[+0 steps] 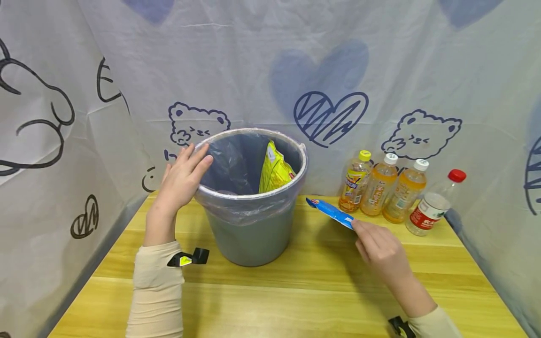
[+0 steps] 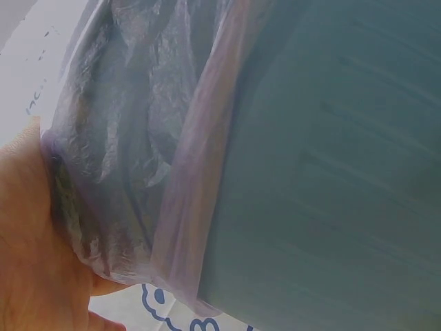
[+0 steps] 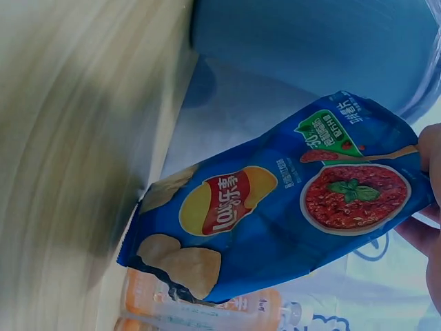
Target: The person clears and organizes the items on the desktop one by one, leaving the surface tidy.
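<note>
One blue packet (image 1: 331, 213), pinched in the right hand (image 1: 382, 249), at three o'clock of the bin (image 1: 253, 239) | left hand (image 1: 179, 177) lying relaxed on it, nine o'clock | I judge a wide right swing could topple the bottles (image 1: 378, 190).

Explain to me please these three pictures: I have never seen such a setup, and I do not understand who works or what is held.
There is no machine here: a person works with two bare hands. One picture comes from a camera worn on the head, looking down; the other two come from cameras on the wrists. On the wooden table stands a grey bin with a yellow packet inside. Four bottles stand to the right. The left hand touches the bin's rim. The right hand holds a blue chip bag, whose front shows in the right wrist picture.
</note>
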Demonstrator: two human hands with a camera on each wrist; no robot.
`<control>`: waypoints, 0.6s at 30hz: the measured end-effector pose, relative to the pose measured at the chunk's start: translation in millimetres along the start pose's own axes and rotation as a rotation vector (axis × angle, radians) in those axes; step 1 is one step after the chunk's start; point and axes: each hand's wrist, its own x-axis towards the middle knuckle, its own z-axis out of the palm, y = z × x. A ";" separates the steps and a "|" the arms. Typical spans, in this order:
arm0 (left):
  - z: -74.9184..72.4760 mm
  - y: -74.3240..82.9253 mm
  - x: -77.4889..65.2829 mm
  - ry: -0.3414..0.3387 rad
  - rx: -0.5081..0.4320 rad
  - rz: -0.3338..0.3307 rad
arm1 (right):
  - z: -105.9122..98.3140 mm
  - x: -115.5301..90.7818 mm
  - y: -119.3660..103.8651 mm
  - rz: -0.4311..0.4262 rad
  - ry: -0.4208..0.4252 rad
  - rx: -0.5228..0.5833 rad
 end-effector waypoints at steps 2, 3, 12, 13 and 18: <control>0.1 -0.2 -0.2 -0.001 -0.001 -0.001 | -1.0 2.6 0.7 0.003 0.020 -0.012; 0.1 -0.1 -0.4 -0.002 -0.003 -0.001 | -1.5 3.9 1.0 0.004 0.032 -0.016; 0.3 0.3 -1.3 -0.001 -0.011 0.001 | -7.6 16.0 3.8 0.036 0.103 -0.061; 0.3 0.4 -1.3 0.000 -0.012 0.001 | -8.2 17.4 4.2 0.037 0.113 -0.069; 0.2 0.2 -1.3 0.004 -0.013 0.003 | -11.8 26.9 6.6 0.046 0.171 -0.075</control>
